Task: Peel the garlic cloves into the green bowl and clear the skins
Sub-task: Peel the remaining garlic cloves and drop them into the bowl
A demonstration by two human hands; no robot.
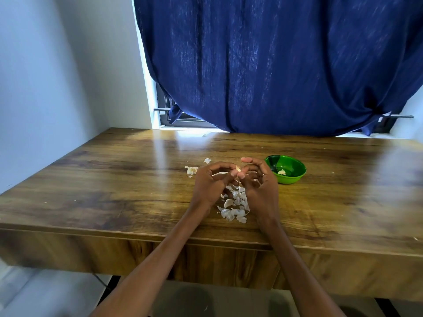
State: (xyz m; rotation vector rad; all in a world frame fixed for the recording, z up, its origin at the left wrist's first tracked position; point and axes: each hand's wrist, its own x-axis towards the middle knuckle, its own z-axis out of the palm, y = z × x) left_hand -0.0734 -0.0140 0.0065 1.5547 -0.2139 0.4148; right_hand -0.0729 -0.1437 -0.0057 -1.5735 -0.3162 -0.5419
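Note:
My left hand (211, 183) and my right hand (258, 184) meet above the middle of the wooden table (114, 179). Between their fingertips they pinch one small garlic clove (238, 168), partly hidden by the fingers. A pile of white garlic skins (235, 208) lies on the table just below and between my hands. The green bowl (295, 177) stands to the right of my right hand and holds a peeled clove (282, 172). A garlic remnant with skin (191, 170) lies left of my left hand, and a loose skin flake (207, 160) lies beyond it.
A dark blue curtain (274, 65) hangs over the window behind the table's far edge. A pale wall (57, 76) closes the left side. The table's front edge (137, 234) runs below my wrists. Tiny skin crumbs dot the tabletop.

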